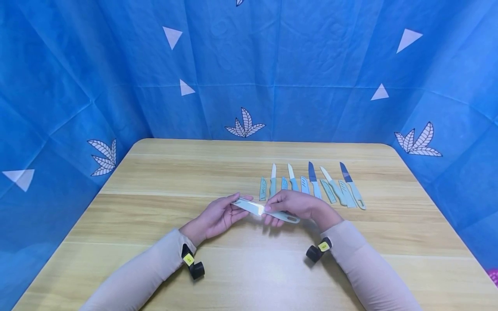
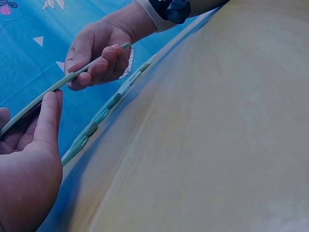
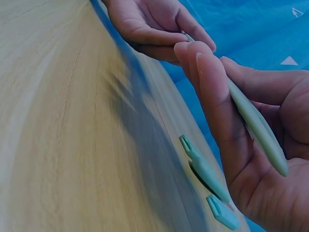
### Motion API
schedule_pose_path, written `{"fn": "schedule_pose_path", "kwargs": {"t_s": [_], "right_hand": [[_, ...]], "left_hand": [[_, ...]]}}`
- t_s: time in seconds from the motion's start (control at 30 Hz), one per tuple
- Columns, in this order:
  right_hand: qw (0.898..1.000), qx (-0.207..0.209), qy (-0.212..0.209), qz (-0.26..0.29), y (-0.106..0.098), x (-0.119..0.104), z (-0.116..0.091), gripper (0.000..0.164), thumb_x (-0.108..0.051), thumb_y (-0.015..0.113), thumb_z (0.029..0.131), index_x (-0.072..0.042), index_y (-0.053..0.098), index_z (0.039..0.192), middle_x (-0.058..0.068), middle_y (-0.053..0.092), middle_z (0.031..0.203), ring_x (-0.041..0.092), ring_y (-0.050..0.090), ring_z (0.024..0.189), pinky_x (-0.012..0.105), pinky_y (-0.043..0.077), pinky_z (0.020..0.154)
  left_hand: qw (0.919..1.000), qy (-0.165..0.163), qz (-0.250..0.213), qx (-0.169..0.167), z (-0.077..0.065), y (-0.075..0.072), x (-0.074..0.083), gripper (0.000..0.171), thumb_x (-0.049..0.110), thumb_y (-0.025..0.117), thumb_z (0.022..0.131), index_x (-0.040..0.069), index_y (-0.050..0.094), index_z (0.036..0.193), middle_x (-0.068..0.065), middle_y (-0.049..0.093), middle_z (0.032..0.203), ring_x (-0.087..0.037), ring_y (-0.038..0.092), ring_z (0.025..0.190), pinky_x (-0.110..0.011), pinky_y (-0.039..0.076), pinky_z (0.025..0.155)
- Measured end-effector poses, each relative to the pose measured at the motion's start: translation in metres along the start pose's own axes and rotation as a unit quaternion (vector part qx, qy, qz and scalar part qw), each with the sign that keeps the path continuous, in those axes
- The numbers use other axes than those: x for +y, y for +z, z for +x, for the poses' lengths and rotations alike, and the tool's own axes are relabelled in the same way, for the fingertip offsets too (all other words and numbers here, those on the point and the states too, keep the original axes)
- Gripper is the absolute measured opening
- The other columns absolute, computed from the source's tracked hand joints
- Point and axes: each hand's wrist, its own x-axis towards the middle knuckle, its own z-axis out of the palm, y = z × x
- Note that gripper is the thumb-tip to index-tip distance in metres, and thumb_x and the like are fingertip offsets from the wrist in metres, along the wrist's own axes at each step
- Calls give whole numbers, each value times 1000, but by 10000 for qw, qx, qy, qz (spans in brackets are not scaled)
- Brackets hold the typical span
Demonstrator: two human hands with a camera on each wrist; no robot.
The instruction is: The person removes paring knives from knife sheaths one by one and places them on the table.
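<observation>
A knife with a pale green handle (image 1: 285,217) is held above the table between both hands. My right hand (image 1: 292,205) pinches the handle near its front, thumb on top and fingers beneath; the slotted handle end sticks out to the right. My left hand (image 1: 218,218) holds the far end (image 1: 247,206) of the knife, thumb over it and fingers under it. That end looks pale and glossy in the head view. From the left wrist, the knife (image 2: 38,104) appears edge-on as a thin pale green strip. The right wrist view shows the handle (image 3: 258,130) lying across the palm.
Several knives lie in a row behind the right hand, some with white blades (image 1: 291,172) and some with blue blades (image 1: 312,172). Blue-green sheaths (image 1: 263,188) lie between them. A blue patterned curtain (image 1: 249,65) hangs behind the wooden table (image 1: 155,172).
</observation>
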Motion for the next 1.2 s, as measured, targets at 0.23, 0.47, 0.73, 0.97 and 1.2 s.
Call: {"fn": "schedule_pose_path", "kwargs": {"t_s": [0.23, 0.47, 0.73, 0.97, 1.2], "right_hand": [[10000, -24, -43, -43, 0, 0, -1, 31, -18, 57, 100, 11, 66, 107, 22, 71, 95, 25, 70, 77, 38, 62, 74], [10000, 31, 48, -26, -1, 0, -2, 30, -17, 58, 99, 10, 67, 108, 20, 72, 93, 24, 70, 77, 39, 61, 75], [10000, -35, 30, -59, -2, -2, -4, 29, -17, 58, 99, 10, 67, 107, 21, 71, 95, 23, 70, 77, 37, 62, 74], [10000, -20, 25, -20, -3, -2, -4, 28, -16, 58, 99, 10, 66, 106, 23, 71, 94, 23, 70, 76, 36, 62, 72], [10000, -3, 33, 1, -3, -2, -6, 27, -16, 59, 99, 9, 67, 106, 22, 71, 94, 23, 69, 75, 36, 62, 72]], "left_hand": [[10000, 25, -14, -40, 0, -1, 0, 33, 25, 54, 102, -2, 63, 118, -27, 61, 121, -28, 63, 112, -33, 46, 103], [9999, 21, -81, -73, 0, -1, 0, 33, 25, 51, 103, -3, 62, 120, -26, 61, 120, -28, 63, 112, -34, 46, 103], [9999, 41, -90, -54, 0, 0, 1, 33, 24, 49, 104, -2, 63, 117, -24, 62, 122, -28, 62, 113, -34, 44, 104], [10000, 68, -24, -60, 1, 0, 2, 34, 24, 47, 105, -2, 64, 117, -24, 62, 122, -28, 62, 113, -34, 45, 104], [9999, 67, 49, -86, 1, -1, 3, 35, 25, 46, 105, -2, 64, 119, -24, 61, 123, -28, 62, 113, -35, 45, 104]]}}
